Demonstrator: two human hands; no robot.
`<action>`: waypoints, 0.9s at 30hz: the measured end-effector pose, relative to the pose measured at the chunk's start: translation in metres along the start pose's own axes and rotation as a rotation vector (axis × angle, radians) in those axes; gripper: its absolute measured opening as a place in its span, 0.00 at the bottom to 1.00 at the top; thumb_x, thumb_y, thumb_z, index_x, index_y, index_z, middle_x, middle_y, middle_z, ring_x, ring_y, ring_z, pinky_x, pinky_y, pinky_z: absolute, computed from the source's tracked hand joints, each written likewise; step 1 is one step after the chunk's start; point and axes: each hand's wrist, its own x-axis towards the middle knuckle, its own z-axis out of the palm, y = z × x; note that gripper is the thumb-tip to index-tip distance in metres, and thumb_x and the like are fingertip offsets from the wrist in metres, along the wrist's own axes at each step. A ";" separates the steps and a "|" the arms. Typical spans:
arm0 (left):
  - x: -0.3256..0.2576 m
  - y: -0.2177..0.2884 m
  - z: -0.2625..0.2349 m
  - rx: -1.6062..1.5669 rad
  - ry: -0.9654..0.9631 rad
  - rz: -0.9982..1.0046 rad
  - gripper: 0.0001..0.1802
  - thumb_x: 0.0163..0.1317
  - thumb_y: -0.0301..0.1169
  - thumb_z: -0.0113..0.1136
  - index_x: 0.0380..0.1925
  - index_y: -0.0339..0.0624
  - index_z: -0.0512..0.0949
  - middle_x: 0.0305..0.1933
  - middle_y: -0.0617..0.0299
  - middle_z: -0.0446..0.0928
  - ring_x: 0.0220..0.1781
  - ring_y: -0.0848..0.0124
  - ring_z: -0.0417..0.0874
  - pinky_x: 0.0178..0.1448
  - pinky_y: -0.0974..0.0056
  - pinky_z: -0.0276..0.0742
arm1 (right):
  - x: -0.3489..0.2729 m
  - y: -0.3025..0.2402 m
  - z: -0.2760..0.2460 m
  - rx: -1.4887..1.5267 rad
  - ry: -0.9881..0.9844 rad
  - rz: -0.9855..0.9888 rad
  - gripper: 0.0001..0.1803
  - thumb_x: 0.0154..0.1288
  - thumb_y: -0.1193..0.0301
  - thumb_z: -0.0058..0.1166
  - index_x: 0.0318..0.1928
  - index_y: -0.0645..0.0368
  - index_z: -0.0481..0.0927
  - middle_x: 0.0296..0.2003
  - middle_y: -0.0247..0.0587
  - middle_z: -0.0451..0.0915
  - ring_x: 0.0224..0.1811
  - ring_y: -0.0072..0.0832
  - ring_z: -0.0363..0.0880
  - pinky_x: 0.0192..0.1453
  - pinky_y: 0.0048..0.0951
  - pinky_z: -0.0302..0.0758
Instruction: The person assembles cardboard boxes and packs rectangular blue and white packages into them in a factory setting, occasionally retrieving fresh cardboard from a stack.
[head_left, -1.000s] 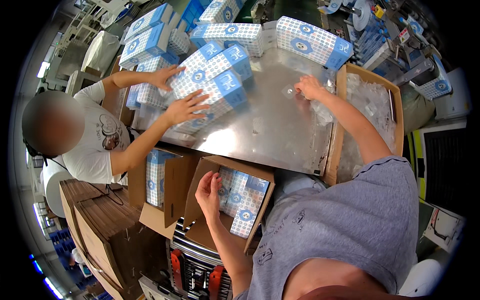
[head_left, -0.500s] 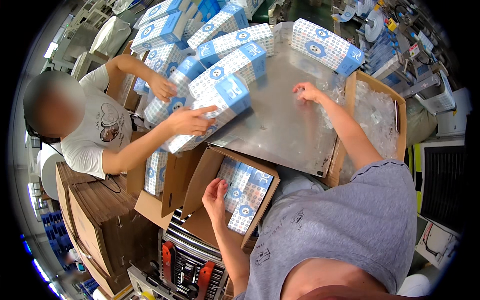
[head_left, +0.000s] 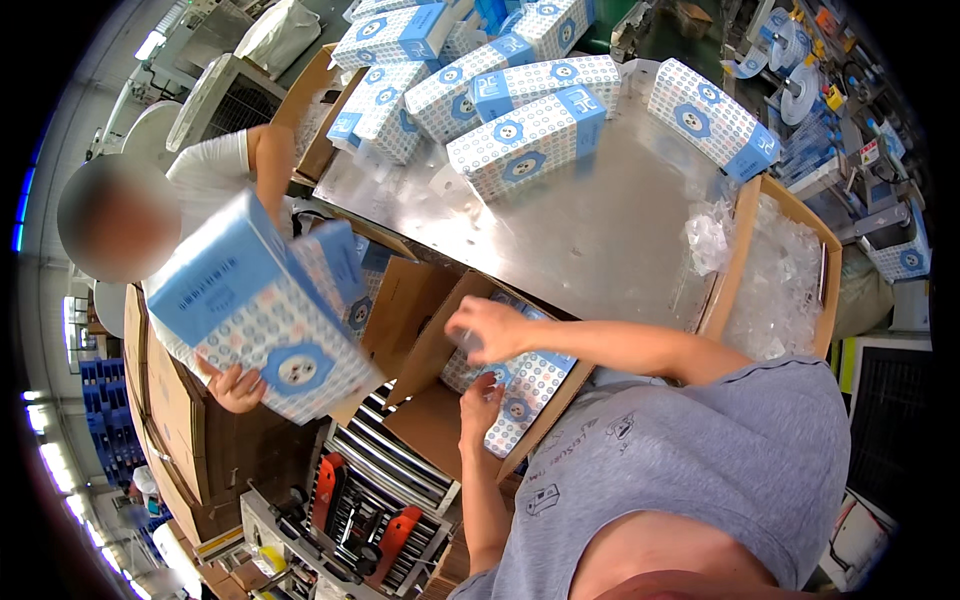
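An open cardboard carton (head_left: 420, 430) in front of me holds blue-and-white patterned packs (head_left: 540, 385) packed side by side. My right hand (head_left: 490, 328) reaches across over its far left part, fingers curled and somewhat blurred. A faint clear piece shows by its fingertips, too smeared to name. Just below it, my left hand (head_left: 482, 408) is over the carton with its fingers drawn together, close to the packs. Whatever it may hold is hidden.
At left a co-worker lifts patterned packs (head_left: 265, 310) beside another carton (head_left: 405, 300). More packs (head_left: 525, 145) lie on the metal table (head_left: 600, 240). A carton of clear plastic pieces (head_left: 775, 280) stands right. Below are a roller conveyor (head_left: 395, 450) and stacked flat cardboard (head_left: 165, 400).
My right hand has moved from above the metal table to the carton, near my left hand. My left hand has shifted over the packs. The co-worker has lifted packs off the table towards the left.
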 end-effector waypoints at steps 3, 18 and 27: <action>0.003 -0.018 0.001 0.145 -0.067 -0.036 0.26 0.61 0.39 0.69 0.54 0.33 0.80 0.51 0.44 0.84 0.50 0.52 0.88 0.55 0.55 0.82 | 0.013 0.019 0.066 -0.378 -0.084 0.103 0.37 0.51 0.51 0.71 0.60 0.55 0.78 0.59 0.53 0.74 0.59 0.45 0.76 0.59 0.37 0.75; 0.135 0.222 -0.055 0.122 0.141 0.394 0.34 0.52 0.32 0.76 0.59 0.35 0.75 0.55 0.45 0.79 0.63 0.51 0.77 0.65 0.55 0.74 | 0.142 0.143 -0.241 -1.062 -0.170 -0.123 0.67 0.37 0.47 0.80 0.74 0.62 0.58 0.46 0.51 0.78 0.51 0.42 0.78 0.56 0.42 0.74; 0.223 0.288 0.040 0.897 0.205 0.722 0.52 0.43 0.28 0.73 0.71 0.36 0.58 0.54 0.49 0.73 0.55 0.51 0.75 0.62 0.44 0.71 | 0.214 0.155 -0.351 -0.643 0.214 -0.090 0.30 0.54 0.60 0.65 0.58 0.55 0.80 0.53 0.46 0.81 0.58 0.45 0.78 0.64 0.42 0.74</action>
